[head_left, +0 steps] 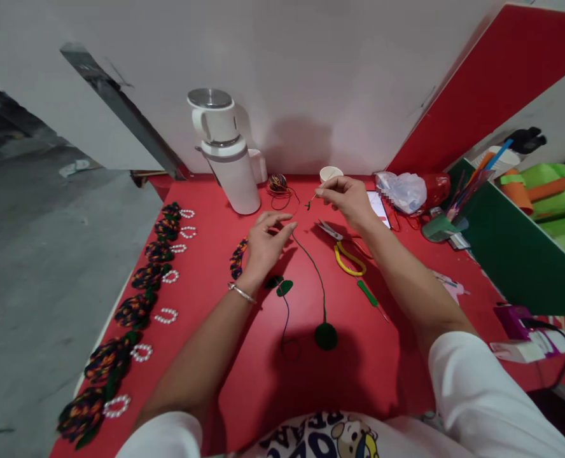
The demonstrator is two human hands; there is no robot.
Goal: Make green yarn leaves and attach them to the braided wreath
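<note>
My left hand (269,243) is over the middle of the red table, thumb and index finger drawn together at the end of a green yarn strand (315,262). That strand runs down to a round dark green piece (326,336). Higher up, my right hand (347,198) pinches something thin and pale, too small to name, with a green yarn scrap (308,205) just below its tip. Under my left wrist lie green leaf-shaped pieces (284,288) with a dark trailing thread. A multicoloured knitted strip (237,257) is partly hidden behind my left hand.
Yellow-handled scissors (350,259) and a green-handled hook (368,294) lie right of centre. A white bottle (237,178), yarn ball (277,184), paper cup (331,173) and phone (378,208) stand or lie at the back. Dark knitted pieces (134,310) and bead rings (167,316) line the left edge.
</note>
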